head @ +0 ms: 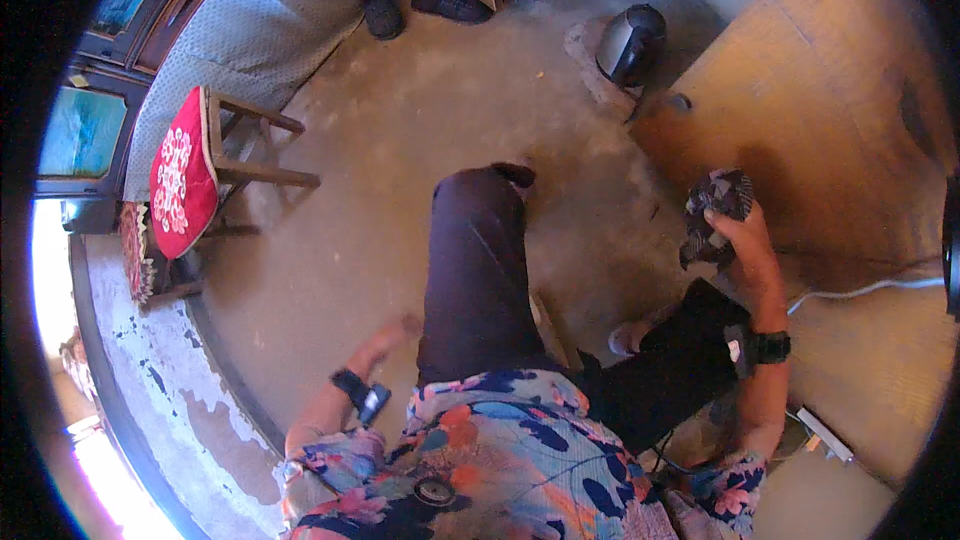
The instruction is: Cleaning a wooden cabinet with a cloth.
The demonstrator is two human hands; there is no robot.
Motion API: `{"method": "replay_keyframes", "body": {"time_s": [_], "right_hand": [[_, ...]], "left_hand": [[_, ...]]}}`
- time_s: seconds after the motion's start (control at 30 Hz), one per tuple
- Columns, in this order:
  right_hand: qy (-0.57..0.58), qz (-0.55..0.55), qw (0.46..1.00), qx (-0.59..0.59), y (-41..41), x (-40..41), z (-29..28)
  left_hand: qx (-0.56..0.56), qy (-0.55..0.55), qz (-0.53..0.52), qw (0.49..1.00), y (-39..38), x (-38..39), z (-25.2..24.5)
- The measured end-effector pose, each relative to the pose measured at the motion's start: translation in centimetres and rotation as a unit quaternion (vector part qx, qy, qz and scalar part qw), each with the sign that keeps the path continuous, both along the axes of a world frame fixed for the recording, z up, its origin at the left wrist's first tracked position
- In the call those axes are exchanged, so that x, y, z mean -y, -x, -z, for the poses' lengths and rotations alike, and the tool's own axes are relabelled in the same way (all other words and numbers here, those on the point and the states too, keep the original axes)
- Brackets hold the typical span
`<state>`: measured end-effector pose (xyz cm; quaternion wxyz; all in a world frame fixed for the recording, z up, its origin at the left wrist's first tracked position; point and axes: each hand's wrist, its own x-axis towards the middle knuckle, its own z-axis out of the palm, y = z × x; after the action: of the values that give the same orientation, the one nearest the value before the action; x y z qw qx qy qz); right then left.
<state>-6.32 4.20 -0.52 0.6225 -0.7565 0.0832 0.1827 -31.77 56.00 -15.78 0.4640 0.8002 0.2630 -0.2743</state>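
My right hand [739,232] grips a bunched cloth [716,199] with a dark, patterned weave, its lower end hanging loose. It is in front of the yellow-brown wooden furniture panel [840,165]; whether the cloth touches the wood cannot be told. My left hand [394,334] hangs low beside my left thigh, blurred, and its fingers are hard to make out. Dark trousers [480,270] cover my legs, with the left knee forward and the right leg turned out toward the panel. Black bands with small devices are strapped on both wrists.
A wooden stool with a red cushion [180,172] stands at the left. Dark shoes [454,6] lie by a patterned drape [262,22]. A black-and-white object [634,45] sits on the concrete floor [360,165]. A white cable [870,290] crosses the panel, above a power strip [825,435].
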Motion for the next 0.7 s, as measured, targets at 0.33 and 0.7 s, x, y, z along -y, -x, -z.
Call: {"method": "replay_keyframes", "body": {"time_s": [0.33, 0.7], "right_hand": [[0.301, -0.312, 0.9, 0.05, -7.6, -1.6, 0.0], [0.295, -0.381, 0.873, -0.075, -9.5, -0.4, 3.1]], "left_hand": [[-0.337, 0.378, -0.244, 0.827, 5.9, 6.7, 1.2], [-0.357, 0.336, -0.202, 0.848, 2.7, 6.3, -0.9]]}}
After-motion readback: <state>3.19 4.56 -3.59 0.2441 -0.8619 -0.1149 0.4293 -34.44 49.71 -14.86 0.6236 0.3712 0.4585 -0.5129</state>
